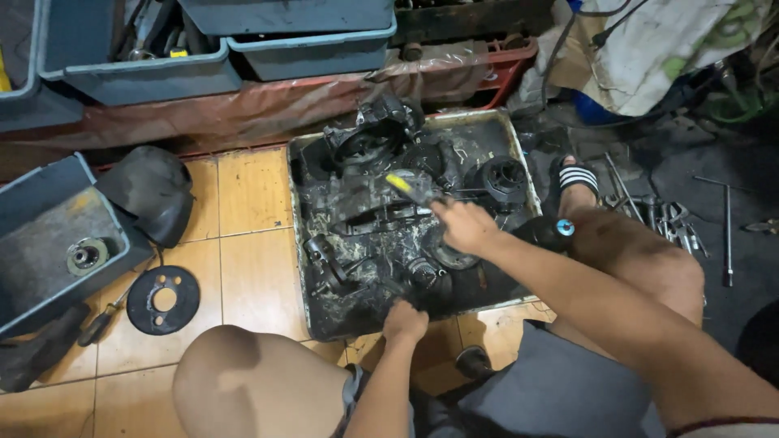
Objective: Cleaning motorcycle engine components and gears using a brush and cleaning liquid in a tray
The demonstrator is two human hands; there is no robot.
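A greasy metal tray (302,243) lies on the tiled floor in front of me, filled with oily black engine parts, among them an engine casing (369,142) at the back and a round clutch-like part (501,174) at the right. My right hand (464,225) is over the middle of the tray, closed on a tool with a yellow and black handle (403,186) that points up-left at the parts. My left hand (404,320) rests at the tray's near edge, fingers curled on a dark part there; what it grips is hard to make out.
Grey plastic bins (146,77) line the back. Another grey bin (49,243) with a round bearing part sits at left, next to a black cover (150,191), a black disc (164,298) and a screwdriver (101,320). Wrenches and long tools (673,221) lie at right beside my sandalled foot (576,182).
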